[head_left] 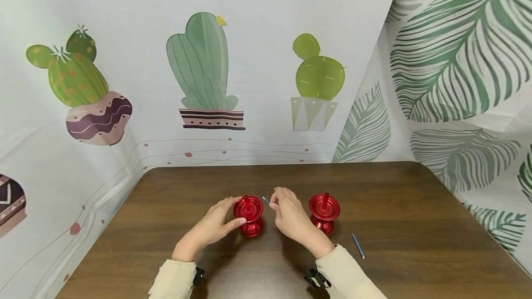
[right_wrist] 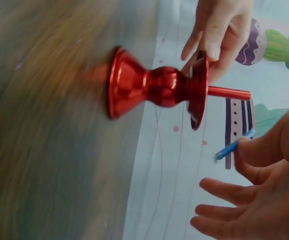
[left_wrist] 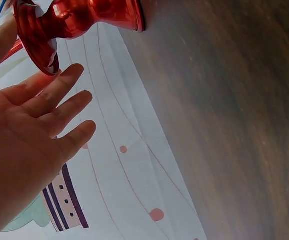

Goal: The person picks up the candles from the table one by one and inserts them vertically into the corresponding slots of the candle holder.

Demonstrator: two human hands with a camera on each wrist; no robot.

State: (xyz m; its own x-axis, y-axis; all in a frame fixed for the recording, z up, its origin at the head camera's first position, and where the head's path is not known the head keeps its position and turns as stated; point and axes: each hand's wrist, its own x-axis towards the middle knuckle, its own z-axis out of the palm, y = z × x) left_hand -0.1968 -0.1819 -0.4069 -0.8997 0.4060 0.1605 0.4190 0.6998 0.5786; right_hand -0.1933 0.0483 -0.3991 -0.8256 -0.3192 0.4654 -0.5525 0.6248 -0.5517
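A shiny red candle holder (head_left: 251,228) stands upright on the table, with a shallow dish on top and a narrow tube rising from it. My left hand (head_left: 213,225) holds the dish rim, thumb on the near side and index finger at the far side; in the left wrist view the other fingers (left_wrist: 67,107) spread loosely below it. My right hand (head_left: 292,216) pinches a short, thin blue stick (right_wrist: 232,146) with a whitish tip between thumb and index finger. The stick is right of the tube, apart from it, and the remaining right fingers (right_wrist: 224,192) are extended.
A second red candle holder (head_left: 323,226) of the same shape stands just right of my right hand. Another blue stick (head_left: 358,246) with a whitish end lies on the brown wooden table (head_left: 415,225). A cactus-print cloth (head_left: 266,82) hangs behind the table's back edge.
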